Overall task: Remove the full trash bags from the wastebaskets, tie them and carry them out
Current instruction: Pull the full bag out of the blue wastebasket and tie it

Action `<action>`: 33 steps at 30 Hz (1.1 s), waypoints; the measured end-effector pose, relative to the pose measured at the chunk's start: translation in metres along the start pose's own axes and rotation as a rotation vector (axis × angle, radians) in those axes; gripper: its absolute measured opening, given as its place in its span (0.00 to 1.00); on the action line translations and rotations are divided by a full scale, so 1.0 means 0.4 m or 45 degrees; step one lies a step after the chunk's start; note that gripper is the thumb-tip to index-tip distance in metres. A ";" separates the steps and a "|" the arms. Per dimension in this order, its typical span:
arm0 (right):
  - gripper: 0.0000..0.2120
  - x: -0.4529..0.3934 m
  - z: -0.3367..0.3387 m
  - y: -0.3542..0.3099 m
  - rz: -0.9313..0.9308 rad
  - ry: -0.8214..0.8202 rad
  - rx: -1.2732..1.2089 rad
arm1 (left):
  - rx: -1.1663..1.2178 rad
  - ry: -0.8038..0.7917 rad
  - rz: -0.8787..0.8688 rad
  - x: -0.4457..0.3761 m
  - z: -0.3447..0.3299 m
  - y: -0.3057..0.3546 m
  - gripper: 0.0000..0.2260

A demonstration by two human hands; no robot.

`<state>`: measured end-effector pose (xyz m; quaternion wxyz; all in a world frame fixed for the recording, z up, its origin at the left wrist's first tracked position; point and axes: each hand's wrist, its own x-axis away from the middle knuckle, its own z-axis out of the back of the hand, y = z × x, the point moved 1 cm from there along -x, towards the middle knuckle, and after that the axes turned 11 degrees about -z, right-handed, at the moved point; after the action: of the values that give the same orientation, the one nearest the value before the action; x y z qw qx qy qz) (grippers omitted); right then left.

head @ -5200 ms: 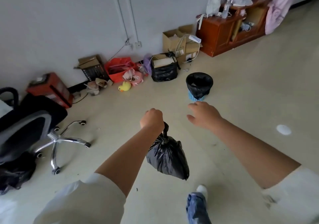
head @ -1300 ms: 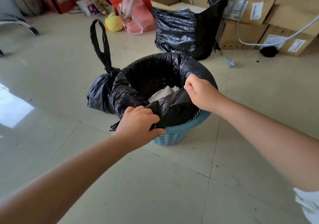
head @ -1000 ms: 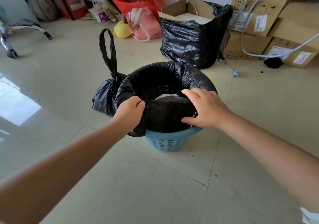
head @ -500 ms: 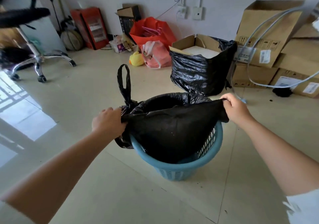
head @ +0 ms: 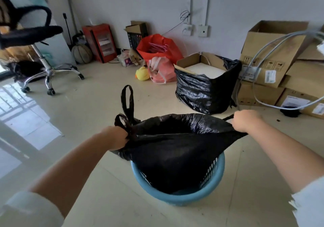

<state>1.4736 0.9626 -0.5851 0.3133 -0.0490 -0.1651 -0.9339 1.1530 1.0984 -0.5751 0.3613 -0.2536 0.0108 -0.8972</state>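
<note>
A black trash bag (head: 177,151) hangs half lifted out of a round blue wastebasket (head: 178,196) on the floor. My left hand (head: 116,137) grips the bag's left rim. My right hand (head: 245,120) grips its right rim, and the mouth is stretched wide between them. A smaller tied black bag sits behind my left hand, mostly hidden, with its handle loop (head: 127,100) sticking up. The bag's contents are out of sight.
A cardboard box wrapped in black plastic (head: 205,90) stands just beyond the basket. Stacked cartons (head: 273,55) with grey cables fill the right. Red and pink bags (head: 158,51), a yellow duck toy (head: 142,74) and a red heater line the wall. An office chair (head: 35,39) stands left.
I set the tied bag down beside the basket, peeled the liner off the basket rim and pulled it upward. My hands have moved apart and higher, stretching the bag's mouth.
</note>
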 end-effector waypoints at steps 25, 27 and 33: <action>0.21 0.118 0.203 0.012 0.070 0.474 -1.011 | 1.130 0.539 0.252 -0.002 0.048 0.042 0.12; 0.19 0.133 0.194 0.020 0.163 0.366 -1.146 | 1.043 0.547 0.291 -0.002 0.054 0.058 0.21; 0.18 0.191 0.136 -0.009 0.369 -0.190 -2.112 | 1.145 0.809 0.306 -0.010 0.038 0.081 0.11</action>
<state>1.4097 0.9402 -0.5200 0.2807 -0.3453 0.5618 -0.6974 1.1832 1.0797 -0.5702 0.5125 0.2110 -0.2355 -0.7983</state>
